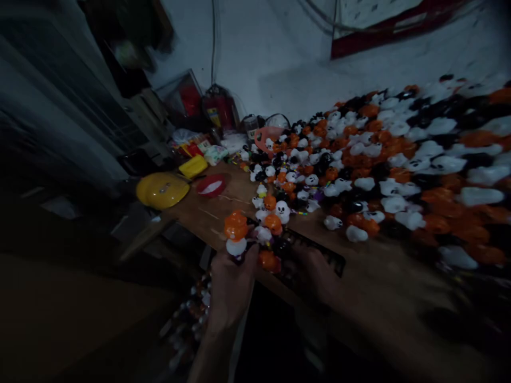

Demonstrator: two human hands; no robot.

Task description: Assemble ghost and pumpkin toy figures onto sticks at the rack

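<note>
My left hand point(235, 276) is closed around a small figure with an orange pumpkin top point(235, 226) and a white part beneath it. Beside it, my right hand point(313, 266) reaches over a black slotted rack point(335, 259) at the table's front edge; its fingers are dark and blurred, so any hold is unclear. Between the hands is a cluster of small figures, among them an orange pumpkin point(273, 223), a white ghost point(282, 211) and another orange piece point(269, 261) low down.
A large heap of orange, white and black figures point(393, 189) covers the wooden table's point(239, 194) right side. At the left are a yellow cap point(163, 190), a red dish point(221, 185) and a yellow packet point(193, 166). More figures point(187, 324) lie below the table.
</note>
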